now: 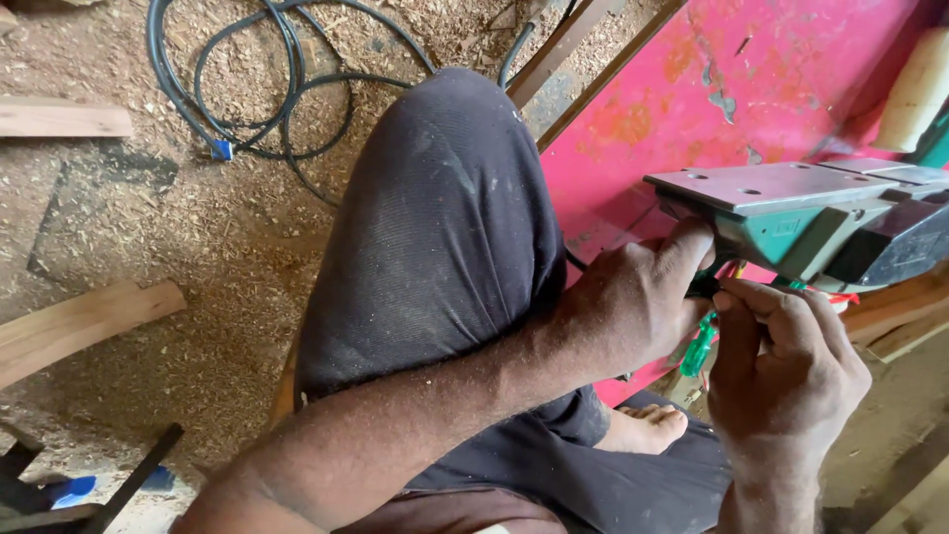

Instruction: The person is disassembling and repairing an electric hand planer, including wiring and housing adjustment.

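Left hand steadies the upturned green electric planer, fingers pressed to its body; right hand closes around a green-handled screwdriver beneath it; adjustment appears under way, unfinished.

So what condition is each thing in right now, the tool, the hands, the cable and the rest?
Electric planer: upside down, metal base up, resting on the red surface.
Left hand: gripping the planer's end, thumb up against it.
Right hand: closed on a green-handled screwdriver.
Black cable: loosely coiled on the sawdust.
Wooden plank: lying flat on the floor.
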